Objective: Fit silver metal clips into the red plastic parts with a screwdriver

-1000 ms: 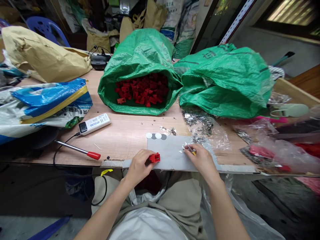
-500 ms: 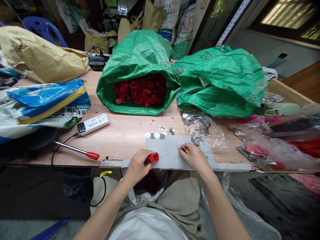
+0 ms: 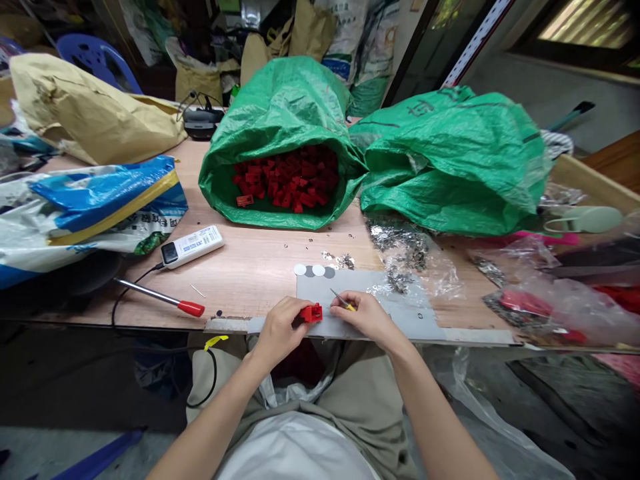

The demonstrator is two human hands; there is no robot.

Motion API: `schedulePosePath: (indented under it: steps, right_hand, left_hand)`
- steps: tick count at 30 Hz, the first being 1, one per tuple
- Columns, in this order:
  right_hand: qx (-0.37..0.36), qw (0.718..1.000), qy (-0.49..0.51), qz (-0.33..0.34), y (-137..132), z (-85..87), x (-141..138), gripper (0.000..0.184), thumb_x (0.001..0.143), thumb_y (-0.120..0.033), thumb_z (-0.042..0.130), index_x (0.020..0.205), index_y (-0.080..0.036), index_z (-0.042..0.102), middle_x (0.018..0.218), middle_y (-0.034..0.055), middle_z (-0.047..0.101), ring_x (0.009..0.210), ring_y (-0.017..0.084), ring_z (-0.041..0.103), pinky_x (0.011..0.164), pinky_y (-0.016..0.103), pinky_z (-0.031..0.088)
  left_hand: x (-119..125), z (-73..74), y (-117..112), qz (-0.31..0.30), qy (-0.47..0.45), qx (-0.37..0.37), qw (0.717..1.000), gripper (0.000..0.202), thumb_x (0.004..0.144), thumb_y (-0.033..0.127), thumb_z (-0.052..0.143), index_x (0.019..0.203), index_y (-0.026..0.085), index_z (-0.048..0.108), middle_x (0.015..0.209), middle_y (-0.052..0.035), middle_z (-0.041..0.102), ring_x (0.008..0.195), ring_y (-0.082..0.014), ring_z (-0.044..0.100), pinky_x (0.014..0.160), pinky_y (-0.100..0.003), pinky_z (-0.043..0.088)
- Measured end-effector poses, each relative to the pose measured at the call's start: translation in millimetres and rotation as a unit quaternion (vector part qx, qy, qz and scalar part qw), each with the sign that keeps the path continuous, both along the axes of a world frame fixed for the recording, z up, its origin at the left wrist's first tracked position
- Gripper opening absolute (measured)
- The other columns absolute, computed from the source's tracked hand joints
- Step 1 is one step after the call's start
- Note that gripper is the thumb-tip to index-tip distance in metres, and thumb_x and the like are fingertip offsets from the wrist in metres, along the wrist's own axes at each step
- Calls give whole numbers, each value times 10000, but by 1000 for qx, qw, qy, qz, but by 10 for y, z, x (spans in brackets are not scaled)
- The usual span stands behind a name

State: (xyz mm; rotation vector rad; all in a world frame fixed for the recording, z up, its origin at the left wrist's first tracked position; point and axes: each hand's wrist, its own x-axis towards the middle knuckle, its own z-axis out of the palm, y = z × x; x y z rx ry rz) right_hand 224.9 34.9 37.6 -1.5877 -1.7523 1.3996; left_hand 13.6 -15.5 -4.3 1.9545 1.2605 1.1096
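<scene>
My left hand (image 3: 280, 330) is closed round a small red plastic part (image 3: 312, 312) at the near edge of a grey mat (image 3: 360, 297). My right hand (image 3: 367, 317) pinches a thin metal tool with a yellow grip (image 3: 343, 301), its tip pointing up and left, just right of the red part. The two hands are almost touching. An open green sack (image 3: 280, 133) full of the same red parts (image 3: 287, 179) lies behind on the wooden table (image 3: 250, 260).
A second green sack (image 3: 450, 160) lies at the right, with clear bags of small metal pieces (image 3: 405, 250) before it. A white remote (image 3: 193, 245), a red-handled screwdriver (image 3: 160, 298), a blue-white sack (image 3: 90, 207) and a tan sack (image 3: 85, 113) sit left. Three round discs (image 3: 314, 271) lie on the mat's far edge.
My right hand has moved left across the grey mat with the tool, from near the metal pieces to right beside the red part. My left hand has stayed put.
</scene>
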Motion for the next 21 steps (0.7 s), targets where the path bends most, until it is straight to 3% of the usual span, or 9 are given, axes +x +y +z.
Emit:
schedulePosePath:
  steps: [9,16,21]
  right_hand:
    - [-15,1000,12,10,3,-39,-169,242,693,-393,671,779,-170,630,706,-13,588,666,144,507,604,254,379]
    - [4,999,-23,22,55,-81,-207,167,713,-280,646,847,-185,618,704,-12,634,656,145,533,628,257,399]
    - [-25,998,63,12,30,-65,-74,382,819,-480,620,1010,-151,659,769,27,665,597,129,497,557,252,374]
  left_hand:
    - [-12,-24,19,-3,5,10,1000,290,839,74,666,1098,205,658,997,-54,722,926,-214,631,803,-346,514]
    - [-13,-38,30,-10,2,16,1000,318,839,55,646,1116,209,660,1011,-60,724,939,-219,635,812,-361,525]
    - [14,-46,20,13,3,9,1000,271,861,119,664,1115,212,648,1003,-54,714,930,-212,630,812,-356,525]
